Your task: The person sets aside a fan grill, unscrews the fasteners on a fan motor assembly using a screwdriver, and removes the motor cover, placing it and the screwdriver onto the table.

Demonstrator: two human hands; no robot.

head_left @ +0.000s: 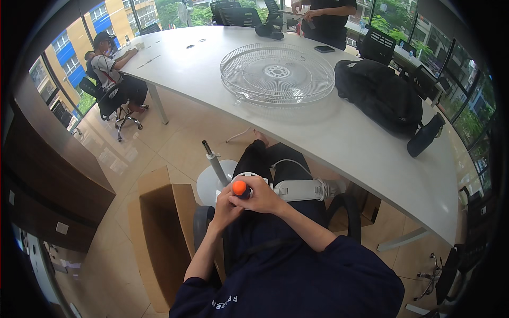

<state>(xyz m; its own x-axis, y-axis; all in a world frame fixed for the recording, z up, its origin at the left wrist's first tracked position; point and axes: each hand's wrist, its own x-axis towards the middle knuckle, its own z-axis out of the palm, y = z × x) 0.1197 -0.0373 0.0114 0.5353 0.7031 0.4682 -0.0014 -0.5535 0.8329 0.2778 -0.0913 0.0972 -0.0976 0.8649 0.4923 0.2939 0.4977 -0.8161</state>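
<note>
Both hands (249, 200) grip orange-capped tool (239, 188); brown cardboard box (161, 228) at left.

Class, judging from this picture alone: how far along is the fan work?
Done: the round wire guard lies apart on the white table. In hand: both hands, left hand and right hand, hold an orange-tipped screwdriver upright on the white fan body across the lap. Left: the base with pole stands separately on the floor.

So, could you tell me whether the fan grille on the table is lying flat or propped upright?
Lying flat: the fan grille rests on the white table, its hub facing up.
</note>
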